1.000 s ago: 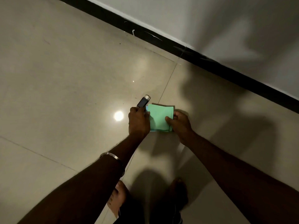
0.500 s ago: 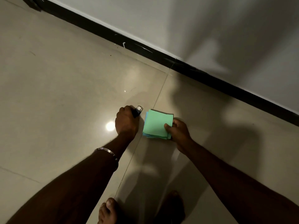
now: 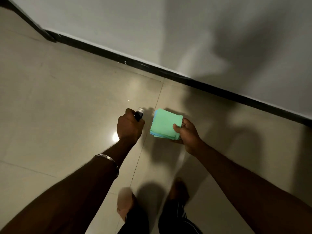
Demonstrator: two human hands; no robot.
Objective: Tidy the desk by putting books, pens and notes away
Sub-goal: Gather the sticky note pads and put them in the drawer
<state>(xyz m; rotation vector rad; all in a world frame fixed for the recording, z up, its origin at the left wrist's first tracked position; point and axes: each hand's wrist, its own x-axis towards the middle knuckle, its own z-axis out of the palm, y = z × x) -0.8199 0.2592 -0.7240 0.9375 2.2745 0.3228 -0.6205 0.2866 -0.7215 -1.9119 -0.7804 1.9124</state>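
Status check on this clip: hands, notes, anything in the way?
Left hand grips a dark pen-like object. Right hand pinches the green note stack. Both carried above the tiled floor; no desk in view, nothing blocking.

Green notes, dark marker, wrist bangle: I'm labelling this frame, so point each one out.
green notes (image 3: 164, 123), head view, middle of the top sheet.
dark marker (image 3: 139, 114), head view, its end sticking out above the left hand (image 3: 130, 126).
wrist bangle (image 3: 108, 158), head view, metal band on left wrist.
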